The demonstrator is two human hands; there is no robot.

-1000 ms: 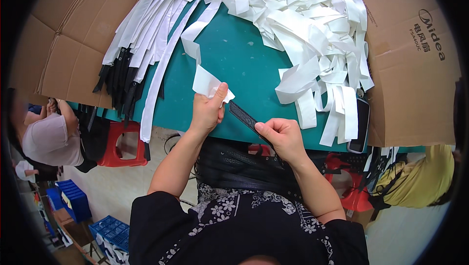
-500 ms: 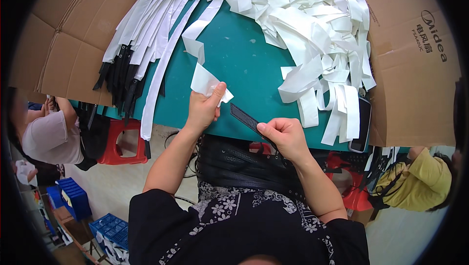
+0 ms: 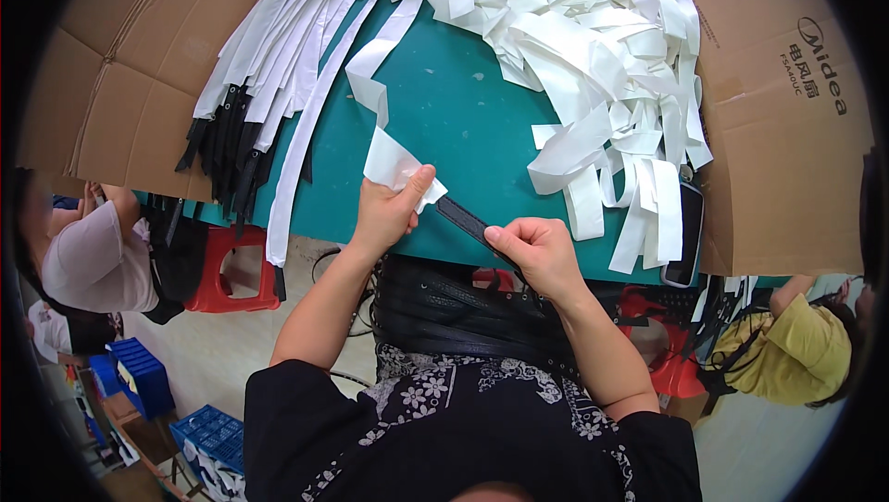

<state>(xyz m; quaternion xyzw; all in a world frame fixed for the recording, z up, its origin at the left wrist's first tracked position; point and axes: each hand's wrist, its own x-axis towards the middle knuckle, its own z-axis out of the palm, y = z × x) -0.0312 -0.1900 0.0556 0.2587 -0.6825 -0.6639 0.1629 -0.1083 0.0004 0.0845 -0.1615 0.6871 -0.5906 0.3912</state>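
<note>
Black strap [image 3: 460, 217] slants between my two hands, over the near edge of the green desk [image 3: 454, 104], its cut end up toward the left. My right hand [image 3: 537, 252] is closed on it, thumb pressed against the bent index finger; the rest runs down under that hand, where I lose sight of it. My left hand [image 3: 389, 212] is closed too, its thumb pinching the crumpled near end of a white strip [image 3: 391, 161] that trails, twisting, away across the desk. Strap end and strip end sit right by each other; I cannot tell whether one has entered the other.

As I judge it, this piece is barely begun: the stretch between my hands is bare black. Over on the left lie white lengths [image 3: 278, 57] with black ends showing, which I take for straps already covered. Plenty seems left: uncovered black straps [image 3: 454, 312] lie across my lap, and a loose heap of white strips [image 3: 593, 48] covers the far right, near a dark handheld device [image 3: 688, 235].
</note>
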